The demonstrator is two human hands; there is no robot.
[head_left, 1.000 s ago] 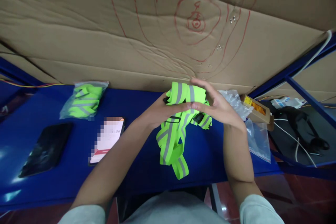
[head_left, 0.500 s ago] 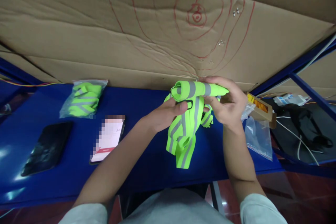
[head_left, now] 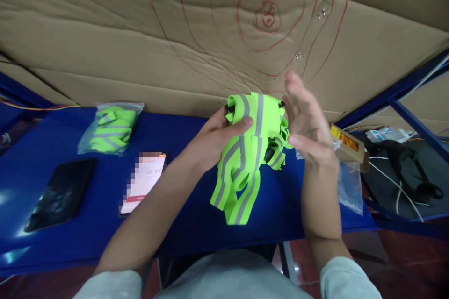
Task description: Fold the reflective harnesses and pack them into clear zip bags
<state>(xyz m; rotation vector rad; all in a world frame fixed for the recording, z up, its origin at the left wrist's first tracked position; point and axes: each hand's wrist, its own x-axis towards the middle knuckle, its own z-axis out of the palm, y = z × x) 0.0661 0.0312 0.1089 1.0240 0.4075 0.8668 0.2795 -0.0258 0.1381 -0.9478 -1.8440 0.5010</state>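
A bundle of neon yellow-green reflective straps [head_left: 259, 117] with grey stripes is held above the blue table. My left hand [head_left: 220, 138] grips its left side, the thumb pressed over the front. Loose strap ends hang in loops below that thumb. Black buckle parts show at the bundle's upper corners and lower right. Just right of the bundle, my right hand [head_left: 310, 124] is open, fingers raised and thumb apart; its thumb tip comes close to the straps, and whether it touches them I cannot tell.
On the blue table [head_left: 189, 196] lie a bagged set of similar straps [head_left: 112, 128], a black tablet-like device [head_left: 61, 194] and a lit phone [head_left: 145, 182]. To the right are a clear plastic bag [head_left: 351, 191] and a small cardboard box [head_left: 349, 142]. Cardboard [head_left: 105, 56] stands behind.
The strap that stood out sideways in my right hand now lies folded over the bundle's front. My right hand has let go and opened; my left thumb has moved up onto the fold.
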